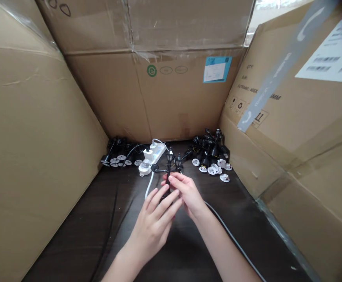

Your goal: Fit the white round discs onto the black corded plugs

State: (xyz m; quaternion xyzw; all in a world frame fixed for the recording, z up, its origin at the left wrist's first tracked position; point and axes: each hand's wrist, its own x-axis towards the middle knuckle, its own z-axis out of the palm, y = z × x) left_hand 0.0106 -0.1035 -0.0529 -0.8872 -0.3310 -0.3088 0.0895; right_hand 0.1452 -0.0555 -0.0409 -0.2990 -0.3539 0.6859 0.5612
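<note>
A small black model street lamp (pixel 169 166) with several lantern heads on side arms stands upright between my hands. My right hand (pixel 190 194) pinches its post between thumb and fingers, just below the arms. My left hand (pixel 156 221) curves round the lower end of the lamp, its fingers lying over the base and reaching close to the right fingertips. The base is mostly hidden behind the left fingers, and so is the left thumb.
Behind the lamp lies a white power strip (pixel 160 150) with plugs and cables. A pile of black lamps with white discs (pixel 213 150) is at the right, another pile (pixel 118 150) at the left. Cardboard boxes (pixel 171 102) wall the dark tabletop (pixel 79 239). A grey cable (pixel 232 237) runs rightward.
</note>
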